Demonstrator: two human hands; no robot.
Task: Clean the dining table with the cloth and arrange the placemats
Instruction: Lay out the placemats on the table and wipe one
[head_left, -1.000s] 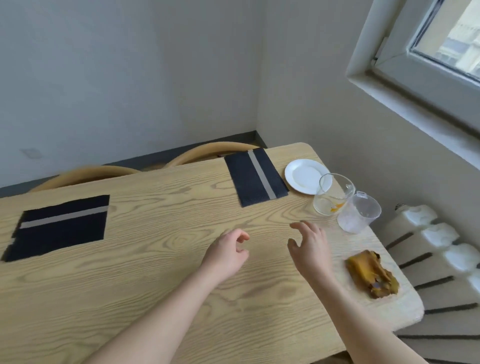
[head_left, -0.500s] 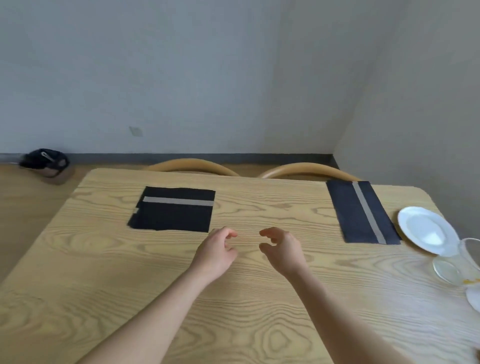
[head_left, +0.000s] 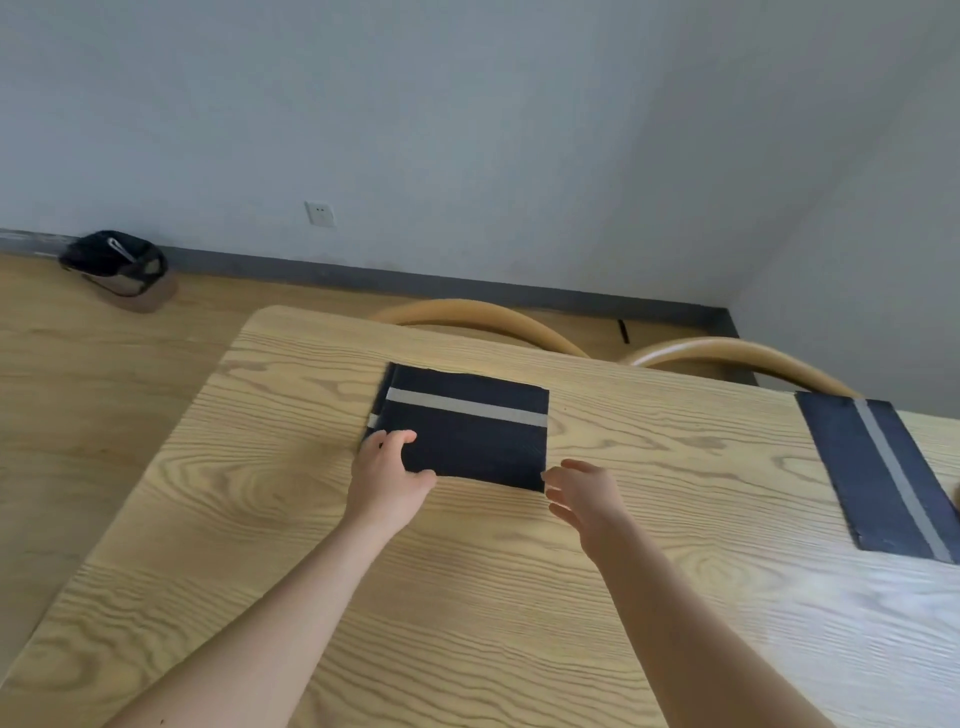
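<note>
On the near bench (head_left: 467, 613), the left hand (head_left: 387, 480) pinches the near-left corner of the folded placemat (head_left: 467, 436), while the right hand (head_left: 584, 493) hovers, fingers spread, just beside its near-right corner. Arranging seems in hand; unfolding it likely needs both corners held. The second placemat (head_left: 878, 467) lies far right.

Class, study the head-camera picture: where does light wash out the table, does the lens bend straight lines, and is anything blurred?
Head view: pale glare whitens the table at its near right; head view: the wide lens splays the table's edges and stretches the forearms; head view: the right hand looks slightly soft, the left hand and left placemat crisper; shadows are faint.
</note>
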